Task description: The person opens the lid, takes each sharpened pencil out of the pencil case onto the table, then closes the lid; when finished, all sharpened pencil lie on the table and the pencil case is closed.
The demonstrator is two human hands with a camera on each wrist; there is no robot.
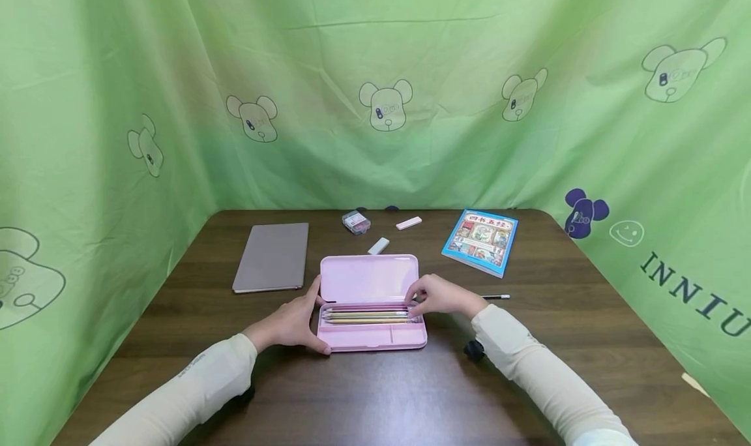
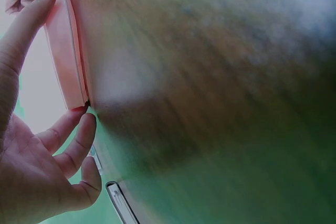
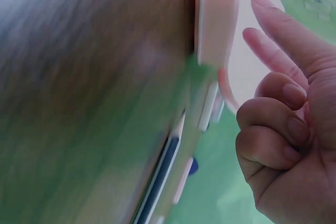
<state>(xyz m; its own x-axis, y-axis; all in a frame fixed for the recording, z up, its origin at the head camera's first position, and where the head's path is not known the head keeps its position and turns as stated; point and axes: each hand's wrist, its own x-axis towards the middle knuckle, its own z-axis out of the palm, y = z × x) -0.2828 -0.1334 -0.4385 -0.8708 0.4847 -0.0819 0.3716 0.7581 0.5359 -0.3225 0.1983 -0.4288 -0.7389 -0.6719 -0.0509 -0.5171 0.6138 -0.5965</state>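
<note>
left hand (image 1: 291, 322) fingers straight against left end of open pink pencil case (image 1: 371, 338), table centre | right hand (image 1: 441, 295) over pencils (image 1: 366, 316) at right end, grasp unclear in head view; right wrist view shows two fingers curled, two extended | only head view shows book (image 1: 482, 241), tablet (image 1: 272, 256), loose pen (image 1: 496, 297)

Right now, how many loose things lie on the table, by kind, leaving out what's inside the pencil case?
Pencil case: 1
Notebook: 1
Book: 1
Erasers: 2
Small clear box: 1
Pencil: 1
Total: 7
</note>
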